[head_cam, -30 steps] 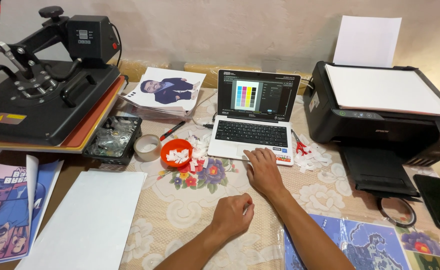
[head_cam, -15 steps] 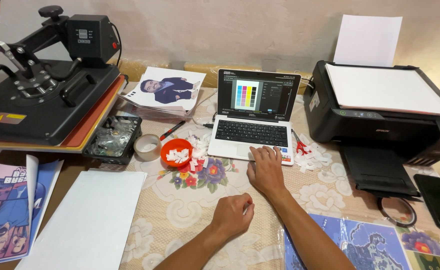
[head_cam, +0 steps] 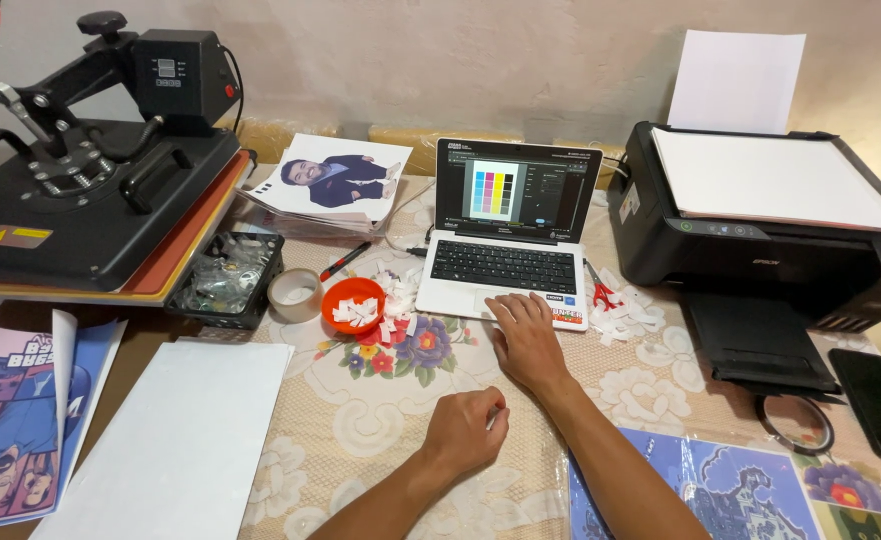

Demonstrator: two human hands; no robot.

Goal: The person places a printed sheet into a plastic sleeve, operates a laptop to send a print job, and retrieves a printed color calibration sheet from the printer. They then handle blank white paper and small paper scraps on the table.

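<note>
Right hand: your right hand (head_cam: 526, 340) lies flat, fingers spread, on the touchpad of the laptop (head_cam: 509, 232) at centre frame.
Left hand: your left hand (head_cam: 466, 432) is curled in a loose fist on the tablecloth (head_cam: 361, 420), lower centre; a thin pale object shows between its fingers.
Advice: keep the wrist resting, move only the fingertips, watch the colour bars on screen.

Soft, warm indoor light falls evenly from above, leaving the scene moderately bright. Shadows are faint and short, pooling under the heat press (head_cam: 91, 190) and printer (head_cam: 761, 220). The laptop (head_cam: 509, 235) screen glows without washing out. Focus is sharp throughout; slight wide-angle bending shows at the edges of the desk (head_cam: 361, 420). No motion blur.
</note>
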